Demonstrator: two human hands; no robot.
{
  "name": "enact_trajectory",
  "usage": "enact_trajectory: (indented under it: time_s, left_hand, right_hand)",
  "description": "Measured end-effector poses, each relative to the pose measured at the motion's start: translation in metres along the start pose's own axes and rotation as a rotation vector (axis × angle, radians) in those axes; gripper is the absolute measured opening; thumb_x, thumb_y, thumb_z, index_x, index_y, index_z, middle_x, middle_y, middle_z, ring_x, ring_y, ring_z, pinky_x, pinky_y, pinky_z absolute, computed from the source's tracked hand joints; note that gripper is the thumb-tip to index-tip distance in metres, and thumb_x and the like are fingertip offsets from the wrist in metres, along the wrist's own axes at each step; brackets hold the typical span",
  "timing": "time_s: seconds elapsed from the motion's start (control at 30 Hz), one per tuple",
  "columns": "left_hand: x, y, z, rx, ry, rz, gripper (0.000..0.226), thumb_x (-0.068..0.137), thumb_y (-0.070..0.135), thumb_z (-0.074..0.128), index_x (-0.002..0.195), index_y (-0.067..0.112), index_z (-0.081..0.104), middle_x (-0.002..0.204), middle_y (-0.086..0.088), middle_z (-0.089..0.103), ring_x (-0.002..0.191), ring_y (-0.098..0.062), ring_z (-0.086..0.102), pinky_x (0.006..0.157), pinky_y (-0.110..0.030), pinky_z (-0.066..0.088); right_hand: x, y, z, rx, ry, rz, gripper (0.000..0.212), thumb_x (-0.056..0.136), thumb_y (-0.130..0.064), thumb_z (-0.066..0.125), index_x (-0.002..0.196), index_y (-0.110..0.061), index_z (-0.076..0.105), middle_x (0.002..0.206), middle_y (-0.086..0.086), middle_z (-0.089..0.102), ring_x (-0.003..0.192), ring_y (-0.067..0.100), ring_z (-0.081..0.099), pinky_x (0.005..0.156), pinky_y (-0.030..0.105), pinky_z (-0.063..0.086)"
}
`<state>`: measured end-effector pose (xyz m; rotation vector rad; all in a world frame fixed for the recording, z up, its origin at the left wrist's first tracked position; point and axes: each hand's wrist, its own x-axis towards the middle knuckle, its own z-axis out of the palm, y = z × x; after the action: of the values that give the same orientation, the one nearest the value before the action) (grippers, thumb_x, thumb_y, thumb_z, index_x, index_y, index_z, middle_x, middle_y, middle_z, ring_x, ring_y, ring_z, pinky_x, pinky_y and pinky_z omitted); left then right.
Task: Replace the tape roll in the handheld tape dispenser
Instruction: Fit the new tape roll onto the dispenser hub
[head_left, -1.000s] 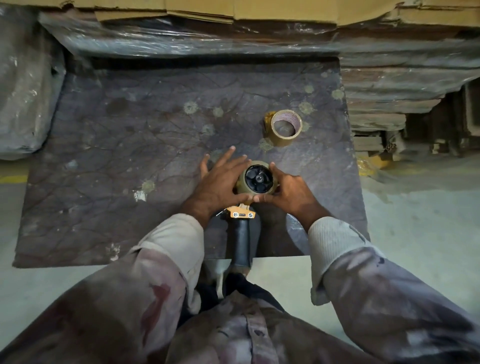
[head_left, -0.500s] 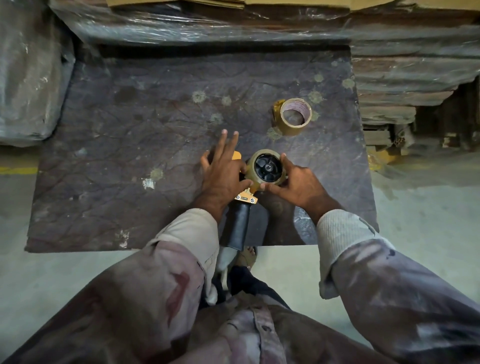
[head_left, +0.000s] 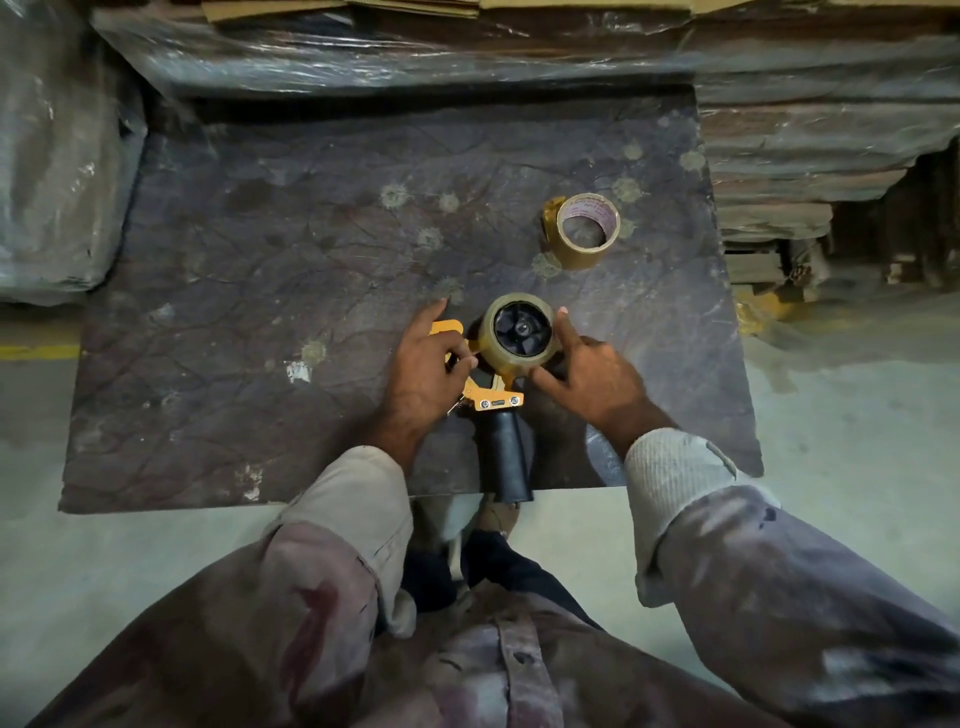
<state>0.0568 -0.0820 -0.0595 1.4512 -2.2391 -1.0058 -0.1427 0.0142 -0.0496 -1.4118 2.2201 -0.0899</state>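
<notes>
The handheld tape dispenser (head_left: 493, 400) lies flat near the front edge of a dark slab (head_left: 260, 270); it has an orange frame and a black handle pointing toward me. A clear-brown tape roll (head_left: 491, 345) sits on its black hub. My left hand (head_left: 423, 374) rests on the orange frame to the left of the roll, its fingers pinching at the frame beside the roll. My right hand (head_left: 592, 374) touches the roll's right side with forefinger and thumb. A second, brown tape roll (head_left: 584, 231) lies loose on the slab farther back and to the right.
Plastic-wrapped stacks (head_left: 467, 57) line the slab's far edge, with a wrapped bundle (head_left: 57, 156) on the left and stacked boards (head_left: 810, 156) on the right. Concrete floor (head_left: 857, 426) surrounds the slab. The handle's end overhangs the slab's front edge.
My left hand has drawn its spread fingers in and now pinches at the orange frame. My right hand has shifted slightly around the roll's right side. The dispenser has turned a little.
</notes>
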Motion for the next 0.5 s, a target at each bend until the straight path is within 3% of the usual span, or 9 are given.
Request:
enact_trajectory:
  time_s: [0.1, 0.2, 0.3, 0.4, 0.5]
  left_hand:
    - [-0.005, -0.002, 0.002, -0.024, 0.026, -0.060, 0.019, 0.081, 0.013, 0.079, 0.068, 0.021, 0.067, 0.155, -0.012, 0.044, 0.141, -0.023, 0.045, 0.108, -0.019, 0.029]
    - [-0.006, -0.004, 0.004, -0.031, 0.033, -0.087, 0.015, 0.080, 0.016, 0.079, 0.070, 0.020, 0.069, 0.151, -0.013, 0.047, 0.138, -0.024, 0.047, 0.104, -0.017, 0.027]
    - [-0.007, -0.002, 0.004, -0.015, 0.032, -0.113, 0.009, 0.081, 0.019, 0.078, 0.075, 0.017, 0.071, 0.150, -0.013, 0.048, 0.139, -0.026, 0.045, 0.106, -0.022, 0.030]
    - [-0.009, -0.001, 0.005, 0.010, 0.031, -0.109, 0.009, 0.081, 0.021, 0.078, 0.077, 0.017, 0.071, 0.150, -0.012, 0.047, 0.140, -0.030, 0.041, 0.110, -0.038, 0.035]
    - [-0.013, 0.002, 0.003, 0.062, 0.021, -0.076, 0.008, 0.082, 0.022, 0.077, 0.080, 0.017, 0.071, 0.152, -0.011, 0.044, 0.140, -0.031, 0.038, 0.110, -0.042, 0.036]
  right_hand:
    - [-0.032, -0.017, 0.023, 0.274, 0.101, 0.208, 0.076, 0.090, -0.057, 0.057, 0.146, -0.014, 0.031, 0.124, 0.021, 0.065, 0.108, 0.044, 0.066, 0.085, 0.052, 0.057]
    - [-0.066, -0.037, 0.047, 0.463, 0.030, 0.284, 0.054, 0.082, -0.051, 0.066, 0.117, -0.015, 0.046, 0.112, 0.013, 0.068, 0.099, 0.035, 0.068, 0.079, 0.042, 0.055]
    - [-0.077, -0.054, 0.058, 0.513, -0.053, 0.270, 0.053, 0.073, -0.047, 0.071, 0.107, -0.019, 0.043, 0.107, 0.008, 0.066, 0.096, 0.031, 0.067, 0.077, 0.041, 0.055]
    - [-0.072, -0.063, 0.059, 0.511, -0.055, 0.287, 0.057, 0.074, -0.040, 0.077, 0.108, -0.019, 0.035, 0.113, 0.012, 0.066, 0.100, 0.034, 0.066, 0.082, 0.042, 0.056]
    - [-0.066, -0.065, 0.059, 0.546, -0.044, 0.283, 0.062, 0.075, -0.032, 0.079, 0.111, -0.022, 0.030, 0.114, 0.013, 0.067, 0.102, 0.035, 0.067, 0.083, 0.042, 0.055]
